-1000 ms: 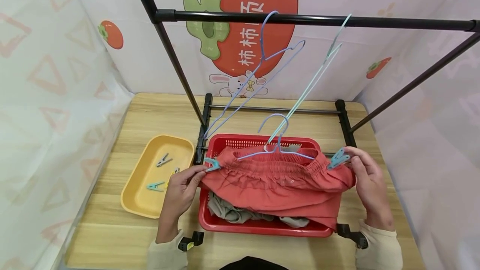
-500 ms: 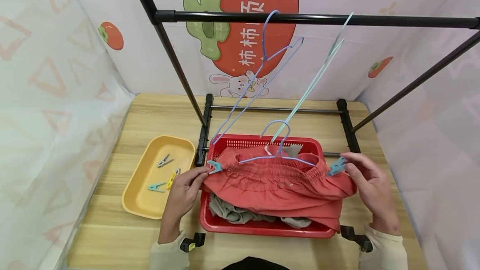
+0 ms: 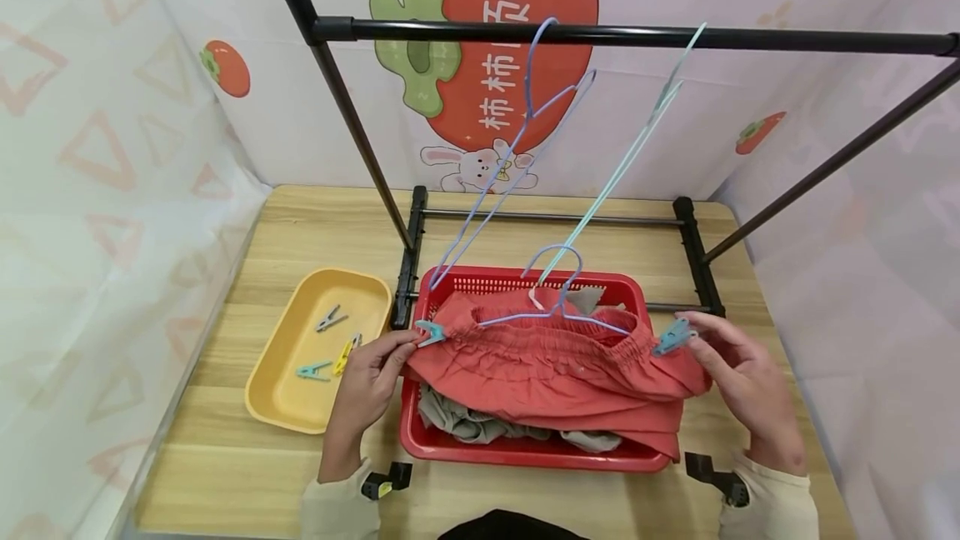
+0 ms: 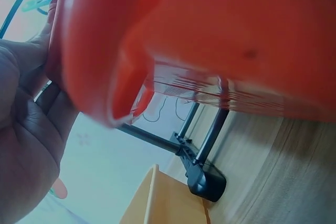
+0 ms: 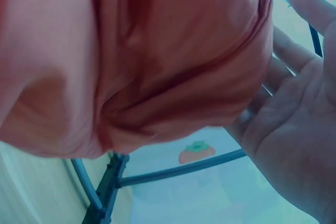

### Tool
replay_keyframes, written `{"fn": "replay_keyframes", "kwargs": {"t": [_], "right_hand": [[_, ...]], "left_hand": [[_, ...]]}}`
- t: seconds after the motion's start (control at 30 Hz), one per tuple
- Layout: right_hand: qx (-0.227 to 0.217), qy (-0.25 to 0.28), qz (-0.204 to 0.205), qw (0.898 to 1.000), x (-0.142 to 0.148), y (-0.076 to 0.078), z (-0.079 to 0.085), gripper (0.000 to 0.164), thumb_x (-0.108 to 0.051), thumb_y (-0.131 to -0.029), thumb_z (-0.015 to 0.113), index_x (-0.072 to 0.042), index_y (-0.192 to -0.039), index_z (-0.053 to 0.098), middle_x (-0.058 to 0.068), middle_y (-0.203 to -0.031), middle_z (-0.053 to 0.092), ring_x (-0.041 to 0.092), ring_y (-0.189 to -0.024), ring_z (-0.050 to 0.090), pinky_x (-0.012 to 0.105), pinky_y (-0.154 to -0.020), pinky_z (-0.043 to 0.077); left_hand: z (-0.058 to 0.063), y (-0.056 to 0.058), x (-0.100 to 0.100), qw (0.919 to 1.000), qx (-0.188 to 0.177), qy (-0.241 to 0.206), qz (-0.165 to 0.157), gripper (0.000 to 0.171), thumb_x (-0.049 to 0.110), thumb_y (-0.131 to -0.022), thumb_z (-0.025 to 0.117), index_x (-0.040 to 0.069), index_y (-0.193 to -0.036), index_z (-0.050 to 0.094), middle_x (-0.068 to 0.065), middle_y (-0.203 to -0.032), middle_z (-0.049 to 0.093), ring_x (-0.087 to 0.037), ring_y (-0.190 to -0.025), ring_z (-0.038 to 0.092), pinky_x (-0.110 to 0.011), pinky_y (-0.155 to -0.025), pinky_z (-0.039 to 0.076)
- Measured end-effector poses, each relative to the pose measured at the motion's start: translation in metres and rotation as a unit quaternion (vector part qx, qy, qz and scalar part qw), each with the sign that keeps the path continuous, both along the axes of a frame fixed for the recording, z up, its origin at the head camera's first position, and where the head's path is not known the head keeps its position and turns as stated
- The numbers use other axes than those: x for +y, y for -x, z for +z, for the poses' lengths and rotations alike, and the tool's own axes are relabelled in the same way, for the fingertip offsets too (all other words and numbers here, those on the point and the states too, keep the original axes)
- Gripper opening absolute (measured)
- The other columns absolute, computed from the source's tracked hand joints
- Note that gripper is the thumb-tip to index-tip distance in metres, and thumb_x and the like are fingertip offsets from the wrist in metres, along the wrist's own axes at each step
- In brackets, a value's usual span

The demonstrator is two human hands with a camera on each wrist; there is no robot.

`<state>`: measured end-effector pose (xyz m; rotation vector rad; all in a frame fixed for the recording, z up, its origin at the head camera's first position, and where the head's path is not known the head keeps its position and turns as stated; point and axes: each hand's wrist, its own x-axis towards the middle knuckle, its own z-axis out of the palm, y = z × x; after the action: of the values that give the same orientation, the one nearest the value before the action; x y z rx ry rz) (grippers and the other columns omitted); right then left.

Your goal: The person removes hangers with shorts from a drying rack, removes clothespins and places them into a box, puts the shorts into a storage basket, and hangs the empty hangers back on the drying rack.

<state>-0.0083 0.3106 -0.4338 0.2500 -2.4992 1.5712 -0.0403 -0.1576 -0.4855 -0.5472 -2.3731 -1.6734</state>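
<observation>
Red garment [image 3: 536, 394] lies across the red basket [image 3: 534, 460] on the desk [image 3: 202, 473], arms of the lavender hanger [image 3: 558, 309] running into its waist opening. Left hand has a narrow grip [image 3: 366, 382], thumb and finger pinching the teal clip [image 3: 429, 332]; right hand [image 3: 750, 377] pinches the blue clip [image 3: 675, 337] at the other end, fingers spread a bit wider. Step looks like clipping garment to hanger. To do it well: centre the hanger, pull the waist level and just taut, get each clip biting cloth and wire together, tug lightly; bunched elastic could slip. Head view has both clips, plus spare clips [image 3: 313, 370] in the yellow tray [image 3: 288, 402]; whether they catch wire, can't tell. Right wrist adds what head hides: palm facing the garment, some fingertips behind the fold. Left wrist is mostly basket wall, plus a rack foot [image 4: 206, 183]; clip only blurred in the corner.
</observation>
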Motion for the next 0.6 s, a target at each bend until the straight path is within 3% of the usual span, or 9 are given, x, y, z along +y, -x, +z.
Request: {"fn": "replay_keyframes", "kwargs": {"t": [0.17, 0.3, 0.43, 0.6], "right_hand": [[-0.02, -0.06, 0.016, 0.998, 0.002, -0.002, -0.005, 0.023, 0.01, -0.096, 0.065, 0.0, -0.117, 0.071, -0.004, -0.104, 0.069, 0.007, -0.091, 0.062, 0.015, -0.074, 0.051], [-0.005, -0.085, 0.018, 0.996, 0.002, -0.002, -0.008, 0.021, 0.012, -0.094, 0.066, -0.002, -0.108, 0.075, -0.006, -0.104, 0.07, 0.003, -0.091, 0.06, 0.012, -0.076, 0.048], [0.017, -0.066, 0.037, 0.997, 0.001, -0.001, -0.012, 0.024, 0.015, -0.097, 0.059, -0.001, -0.11, 0.072, -0.001, -0.105, 0.068, 0.006, -0.094, 0.059, 0.012, -0.078, 0.047], [0.043, -0.019, 0.066, 0.997, -0.003, -0.001, -0.017, 0.027, 0.02, -0.099, 0.046, 0.004, -0.113, 0.064, 0.01, -0.11, 0.062, 0.011, -0.101, 0.057, 0.016, -0.085, 0.046]], "left_hand": [[-0.001, -0.001, 0.002, 0.9999, -0.012, 0.0, 0.011, 0.025, -0.018, -0.094, 0.059, -0.001, -0.108, 0.072, -0.013, -0.099, 0.072, -0.013, -0.08, 0.058, -0.018, -0.07, 0.048], [-0.001, -0.002, 0.0, 0.9997, -0.021, -0.012, 0.004, 0.026, -0.014, -0.097, 0.06, 0.003, -0.111, 0.073, -0.01, -0.101, 0.073, -0.015, -0.08, 0.059, -0.019, -0.069, 0.049], [0.004, -0.002, 0.0, 0.9985, -0.049, -0.014, -0.017, 0.022, -0.003, -0.101, 0.061, 0.008, -0.115, 0.073, -0.004, -0.106, 0.073, -0.016, -0.083, 0.063, -0.022, -0.071, 0.054], [0.015, -0.004, 0.002, 0.9963, -0.075, 0.023, -0.036, 0.026, 0.008, -0.102, 0.065, 0.009, -0.127, 0.07, -0.002, -0.117, 0.071, -0.016, -0.094, 0.067, -0.033, -0.08, 0.059]]}}
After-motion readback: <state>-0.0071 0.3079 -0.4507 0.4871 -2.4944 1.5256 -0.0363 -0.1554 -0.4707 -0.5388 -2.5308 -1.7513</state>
